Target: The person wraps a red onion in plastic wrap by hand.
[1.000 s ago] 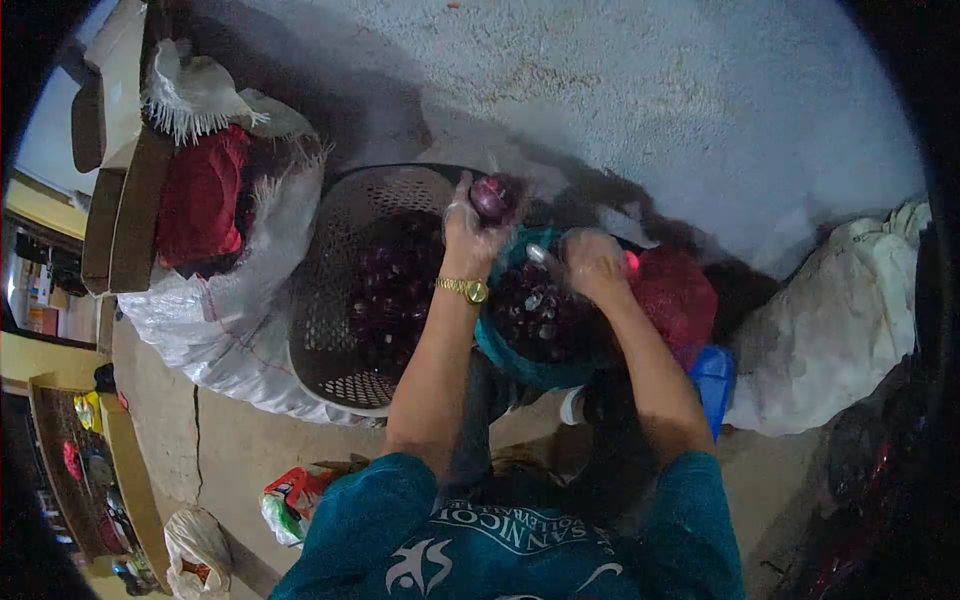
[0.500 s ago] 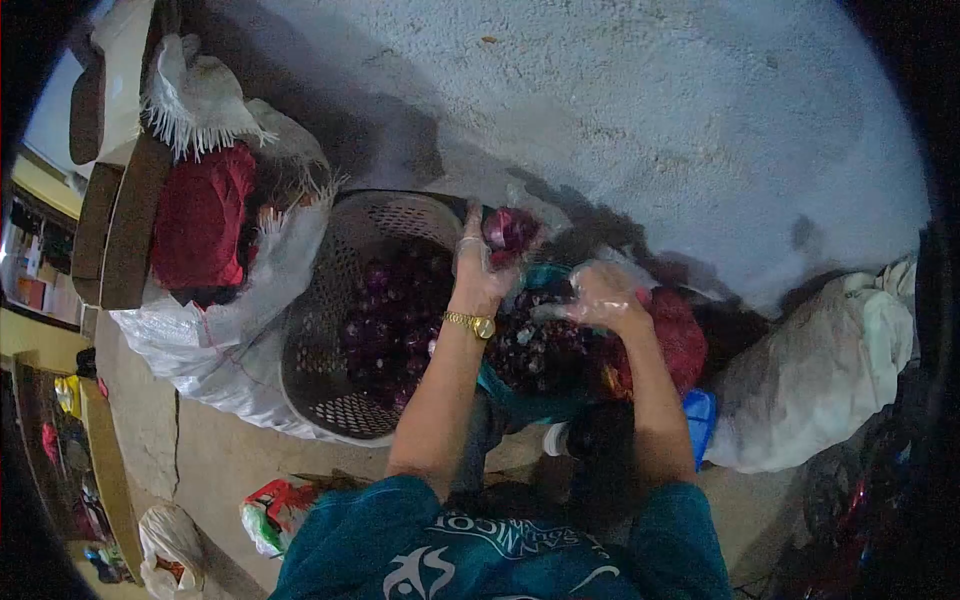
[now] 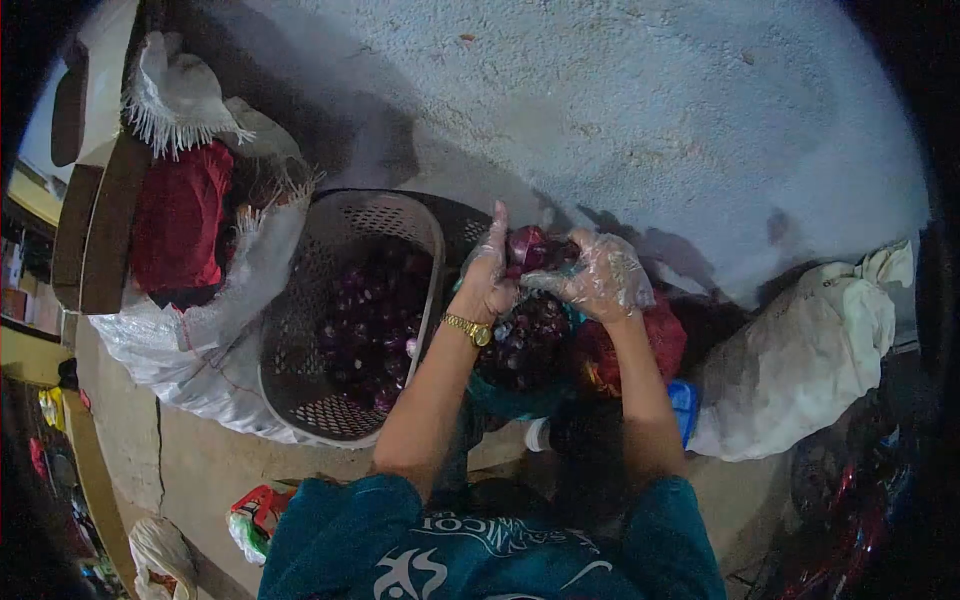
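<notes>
Red onions [image 3: 528,250] sit between my two hands, above a teal tub. My left hand [image 3: 487,275], in a clear plastic glove with a gold watch at the wrist, cups them from the left with its thumb side raised. From the right my right hand [image 3: 603,275], also gloved in clear plastic, has its fingers and thumb against them. Beneath the hands, the teal tub [image 3: 515,402] holds many small dark red onions [image 3: 525,340]. At left stands a grey perforated basket [image 3: 436,250] with more red onions [image 3: 370,320] inside.
A white woven sack [image 3: 170,350] with a red mesh bag [image 3: 183,220] stands left, beside cardboard [image 3: 110,220]. Right of the tub are a red mesh bag [image 3: 660,335], a blue object [image 3: 683,410] and a pale sack [image 3: 800,365]. A rough wall [image 3: 650,110] rises behind.
My right hand has come up from over the tub to meet the onions at my left hand. The basket and sacks appear slightly further left in view.
</notes>
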The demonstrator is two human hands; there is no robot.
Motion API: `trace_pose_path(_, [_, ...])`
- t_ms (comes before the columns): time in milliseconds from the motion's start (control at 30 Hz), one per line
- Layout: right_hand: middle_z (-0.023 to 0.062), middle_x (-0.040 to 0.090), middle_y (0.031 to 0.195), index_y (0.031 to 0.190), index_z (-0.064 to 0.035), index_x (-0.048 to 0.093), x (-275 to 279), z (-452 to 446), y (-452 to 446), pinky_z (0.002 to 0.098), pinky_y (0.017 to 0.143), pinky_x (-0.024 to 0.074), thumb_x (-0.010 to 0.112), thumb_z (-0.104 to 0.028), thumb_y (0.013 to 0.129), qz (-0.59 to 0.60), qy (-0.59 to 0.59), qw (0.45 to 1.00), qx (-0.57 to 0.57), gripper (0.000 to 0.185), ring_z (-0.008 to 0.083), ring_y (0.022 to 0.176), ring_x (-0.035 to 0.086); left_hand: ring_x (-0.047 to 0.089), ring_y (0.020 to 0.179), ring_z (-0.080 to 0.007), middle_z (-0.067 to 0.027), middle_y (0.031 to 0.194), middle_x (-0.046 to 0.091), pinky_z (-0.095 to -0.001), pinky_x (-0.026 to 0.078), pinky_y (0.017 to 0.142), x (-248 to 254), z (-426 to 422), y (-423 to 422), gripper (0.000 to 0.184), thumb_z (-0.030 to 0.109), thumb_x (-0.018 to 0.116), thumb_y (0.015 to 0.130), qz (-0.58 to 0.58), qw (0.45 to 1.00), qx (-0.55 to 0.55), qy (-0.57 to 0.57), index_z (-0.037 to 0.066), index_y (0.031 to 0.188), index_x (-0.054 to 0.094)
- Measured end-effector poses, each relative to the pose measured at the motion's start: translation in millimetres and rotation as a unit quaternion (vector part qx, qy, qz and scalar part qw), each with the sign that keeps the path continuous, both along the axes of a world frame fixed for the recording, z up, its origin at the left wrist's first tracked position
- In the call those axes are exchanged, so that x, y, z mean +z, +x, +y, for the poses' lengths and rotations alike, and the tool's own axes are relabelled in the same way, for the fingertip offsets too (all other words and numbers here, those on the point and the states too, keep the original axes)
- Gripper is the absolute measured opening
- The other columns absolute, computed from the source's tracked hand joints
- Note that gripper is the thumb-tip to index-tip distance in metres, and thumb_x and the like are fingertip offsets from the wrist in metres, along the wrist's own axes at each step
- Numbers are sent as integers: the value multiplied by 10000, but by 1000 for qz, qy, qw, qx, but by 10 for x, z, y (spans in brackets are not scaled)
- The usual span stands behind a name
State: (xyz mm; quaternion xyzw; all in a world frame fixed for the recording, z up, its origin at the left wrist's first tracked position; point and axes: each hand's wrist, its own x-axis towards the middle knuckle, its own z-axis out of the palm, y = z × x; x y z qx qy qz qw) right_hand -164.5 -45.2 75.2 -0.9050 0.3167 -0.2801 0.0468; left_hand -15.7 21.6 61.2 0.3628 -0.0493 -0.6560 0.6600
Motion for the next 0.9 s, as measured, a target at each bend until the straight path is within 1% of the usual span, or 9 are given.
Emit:
trace_pose_path(233, [151,640,735,837,-79,643,66,-15,-58,404,608,488,755,-631,529,27,22,999,-2,642,329,688,625,593,1010,-258,-133,1126,608,-417,458,922,214,24,-80,781,683,373,844,22,999,-24,16,9,1203,539])
trace_pose_path(333, [167,644,701,854,-88,663,71,-32,-75,400,577,499,715,-674,545,-18,18,999,40,665,323,656,641,586,1023,-275,-133,1157,586,-428,477,890,228,28,-42,733,658,438,838,49,997,-61,25,37,1222,495])
trace_pose_path(433, [146,624,646,815,-93,668,74,-19,-112,403,548,492,713,-684,542,20,8,999,32,653,298,614,632,561,1082,-277,-149,1210,560,-431,450,936,227,18,-43,787,677,418,833,19,995,-99,22,26,1273,458])
trace_pose_path(500, [133,614,636,812,-94,668,27,4,-144,407,535,490,708,-691,548,28,0,999,28,655,291,602,627,545,1114,-275,-152,1236,546,-441,433,956,68,-33,-32,794,683,411,831,-71,993,-91,31,32,1283,453])
trace_pose_path(567, [119,605,625,809,-95,668,-59,-8,-171,410,522,487,702,-699,554,36,-10,999,23,656,284,590,622,542,1121,-275,-153,1242,542,-445,435,953,-74,-79,-11,793,687,406,830,-60,993,-94,22,36,1280,460])
trace_pose_path(633, [102,592,626,819,-103,673,-192,-67,-184,417,499,479,691,-697,582,-22,-108,993,44,640,280,577,616,539,1128,-276,-153,1249,538,-448,437,950,-117,-99,-1,793,690,402,828,-49,994,-98,13,40,1276,468])
trace_pose_path(767, [132,628,704,813,-96,682,-283,-116,-169,411,516,489,699,-668,609,-64,-109,989,81,607,307,596,619,560,1071,-271,-147,1189,572,-426,454,921,41,-59,-41,787,691,403,829,-54,993,-99,14,22,1234,499])
trace_pose_path(867, [140,645,713,778,-87,688,-159,-59,-114,411,537,493,701,-621,654,-1,-27,998,61,549,316,601,622,575,1020,-260,-135,1142,592,-410,467,895,164,-24,-73,780,692,405,829,-54,995,-74,33,16,1203,516])
trace_pose_path(900, [152,657,749,820,-93,696,-129,-50,-105,420,602,495,683,-619,671,42,54,997,42,547,334,672,629,581,996,-252,-128,1118,600,-404,472,883,175,-22,-74,775,693,405,828,-49,996,-66,41,17,1188,525])
